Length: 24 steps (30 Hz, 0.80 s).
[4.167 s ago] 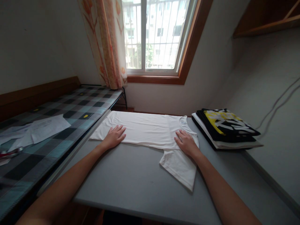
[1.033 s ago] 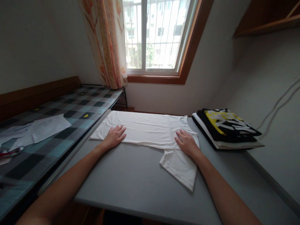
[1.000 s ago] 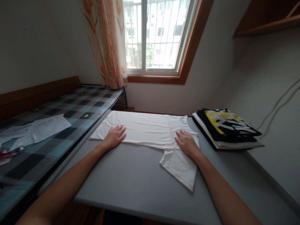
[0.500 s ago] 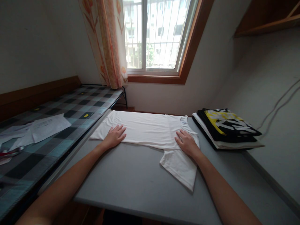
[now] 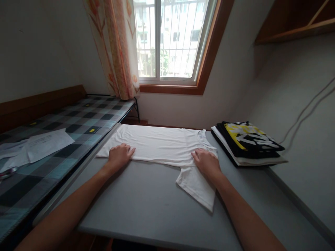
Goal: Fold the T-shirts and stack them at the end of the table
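Observation:
A white T-shirt [image 5: 157, 143] lies folded lengthwise on the grey table, its hem to the left and its neckline to the right. One short sleeve [image 5: 197, 186] sticks out toward me. My left hand [image 5: 120, 156] rests on the shirt's near edge by the hem, its fingers curled in on the cloth. Near the neckline and shoulder, my right hand [image 5: 206, 162] is bent the same way, with cloth at its fingertips. How much fabric lies under the fingers is hidden in both cases.
A stack of folded clothes [image 5: 248, 144], black, white and yellow, sits at the table's right by the wall. Left of the grey table [image 5: 136, 205] is a bed with a checked mattress [image 5: 104, 113] and loose papers [image 5: 49, 143]. A window and a curtain [image 5: 123, 52] are beyond.
Both hands lay flat with fingers stretched out on the shirt; now the fingers are drawn in and curled on the cloth. The view has shifted slightly to the right.

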Tool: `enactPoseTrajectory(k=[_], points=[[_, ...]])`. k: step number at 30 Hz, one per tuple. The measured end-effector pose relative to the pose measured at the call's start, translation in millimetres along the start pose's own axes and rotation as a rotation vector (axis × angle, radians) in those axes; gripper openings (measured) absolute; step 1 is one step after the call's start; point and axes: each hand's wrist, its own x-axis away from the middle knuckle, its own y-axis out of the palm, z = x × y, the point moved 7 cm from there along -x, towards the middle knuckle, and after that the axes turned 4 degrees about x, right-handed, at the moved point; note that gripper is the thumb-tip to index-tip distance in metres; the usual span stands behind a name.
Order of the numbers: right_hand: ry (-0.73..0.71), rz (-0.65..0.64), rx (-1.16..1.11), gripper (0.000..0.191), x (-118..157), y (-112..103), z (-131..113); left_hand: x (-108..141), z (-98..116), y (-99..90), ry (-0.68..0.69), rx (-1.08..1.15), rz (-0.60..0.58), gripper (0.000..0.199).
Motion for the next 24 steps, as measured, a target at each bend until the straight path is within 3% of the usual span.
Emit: enactPoseTrajectory(k=[5, 8, 15, 18, 24], points=[[-0.059, 0.003, -0.053, 0.051, -10, 32, 7, -12, -6, 25.2, 0.083, 0.092, -0.036, 0.054], [-0.063, 0.016, -0.083, 0.048, -13, 33, 11, -19, -13, 38.3, 0.111, 0.128, -0.073, 0.058], [0.064, 0.061, -0.023, 0.035, -3, 4, 16, -12, -16, 18.7, 0.019, 0.110, 0.055, 0.046], [0.059, 0.043, -0.050, 0.038, -3, 10, 16, -10, -18, 18.3, -0.031, 0.087, 0.041, 0.051], [-0.007, 0.019, -0.109, 0.052, -15, 37, 20, -16, -28, 34.5, -0.054, 0.113, -0.039, 0.060]])
